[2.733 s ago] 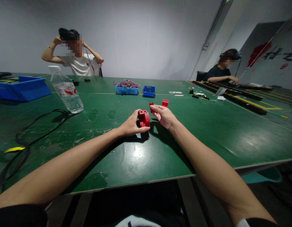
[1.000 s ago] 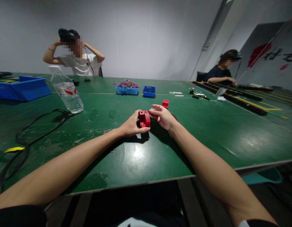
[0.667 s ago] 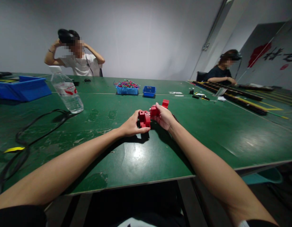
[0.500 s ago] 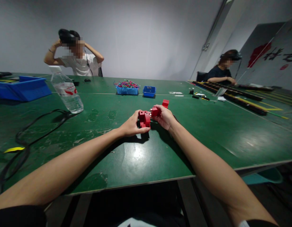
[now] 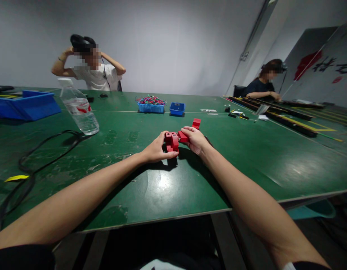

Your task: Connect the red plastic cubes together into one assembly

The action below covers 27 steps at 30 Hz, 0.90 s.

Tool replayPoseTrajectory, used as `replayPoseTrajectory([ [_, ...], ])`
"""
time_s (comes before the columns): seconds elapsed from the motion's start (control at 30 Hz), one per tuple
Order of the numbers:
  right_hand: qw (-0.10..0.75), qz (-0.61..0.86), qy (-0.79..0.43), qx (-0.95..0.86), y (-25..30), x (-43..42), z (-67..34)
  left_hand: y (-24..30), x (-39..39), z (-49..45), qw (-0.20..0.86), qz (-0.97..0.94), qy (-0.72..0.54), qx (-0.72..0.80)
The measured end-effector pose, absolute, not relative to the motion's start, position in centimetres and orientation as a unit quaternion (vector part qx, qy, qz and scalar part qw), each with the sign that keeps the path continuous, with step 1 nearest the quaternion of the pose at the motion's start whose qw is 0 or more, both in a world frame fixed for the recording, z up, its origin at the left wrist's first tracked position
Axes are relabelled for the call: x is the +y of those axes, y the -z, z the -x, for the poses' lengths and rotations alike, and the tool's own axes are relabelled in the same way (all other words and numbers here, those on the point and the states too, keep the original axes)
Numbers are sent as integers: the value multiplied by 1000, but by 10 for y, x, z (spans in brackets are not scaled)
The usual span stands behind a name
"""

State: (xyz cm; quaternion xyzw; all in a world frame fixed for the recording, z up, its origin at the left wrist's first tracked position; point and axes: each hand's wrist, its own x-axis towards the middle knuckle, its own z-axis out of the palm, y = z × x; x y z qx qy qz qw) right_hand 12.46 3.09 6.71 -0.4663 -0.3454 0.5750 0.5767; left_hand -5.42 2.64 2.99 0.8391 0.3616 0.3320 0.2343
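My left hand (image 5: 155,150) grips a red block assembly (image 5: 171,141) standing on the green table (image 5: 167,187). My right hand (image 5: 196,140) pinches a smaller red block (image 5: 183,136) and holds it against the right side of that assembly. Another loose red block (image 5: 196,123) lies on the table just beyond my right hand. Both forearms reach out over the table's near edge.
A water bottle (image 5: 79,107) and a black cable (image 5: 35,157) lie to the left, with a blue bin (image 5: 24,105) beyond. Two small blue trays (image 5: 150,107) (image 5: 177,108) stand farther back. A seated person (image 5: 91,71) faces me; another person (image 5: 263,84) works at the right by long black rails (image 5: 288,120).
My right hand picked up a small red block from the table and brought it down to the right side of the assembly held in my left hand.
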Motion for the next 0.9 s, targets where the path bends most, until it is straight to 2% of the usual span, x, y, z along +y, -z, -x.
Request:
replayPoseTrajectory([
  [0.6,596,443,-563,-362,-61,33,-127,-32,25,54,232,-836,-329,372],
  [0.9,581,440,-528,-436,-53,38,-131,-33,24,54,239,-837,-330,365],
])
